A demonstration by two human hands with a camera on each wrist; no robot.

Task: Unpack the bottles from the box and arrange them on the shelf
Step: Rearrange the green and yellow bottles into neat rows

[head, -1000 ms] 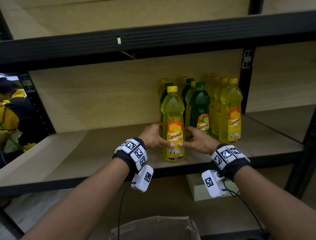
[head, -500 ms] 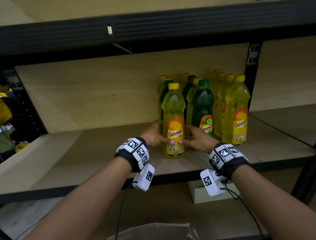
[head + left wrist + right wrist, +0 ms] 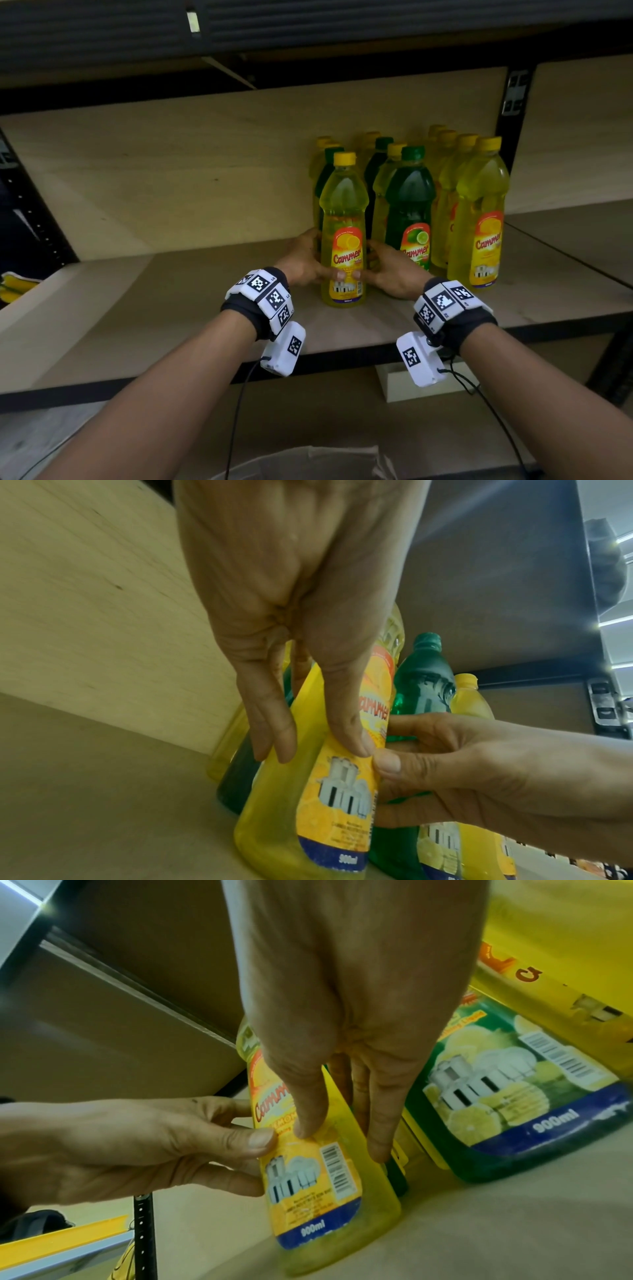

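Both hands hold one yellow bottle that stands upright on the shelf. The left hand wraps the bottle's left flank, thumb laid across the front of the label and the other fingers reaching round behind. The right hand mirrors it on the opposite flank, its thumb tip meeting the left thumb at the label's lower half. Each hand is partly closed around the bottle's lower body, not clenched.

Just beyond the right hand's fingers stands a green bottle, very close to the held one; whether they touch cannot be told. Past the right hand, further to its outer side, a row of yellow bottles runs toward the back. More bottles stand behind the held one, beyond both sets of fingertips. Below the forearms, the box shows only its top edge.

The bottle looks full, so it is likely fairly heavy for its size, with its weight low. The plastic wall would probably give a little under a squeeze, and the glossy label may be slick. The lower body, where the hands already sit, seems the steadiest place to hold; the narrow neck under the cap would suit a one-handed lift. Being tall and narrow, it could tip against its neighbours if nudged high up.
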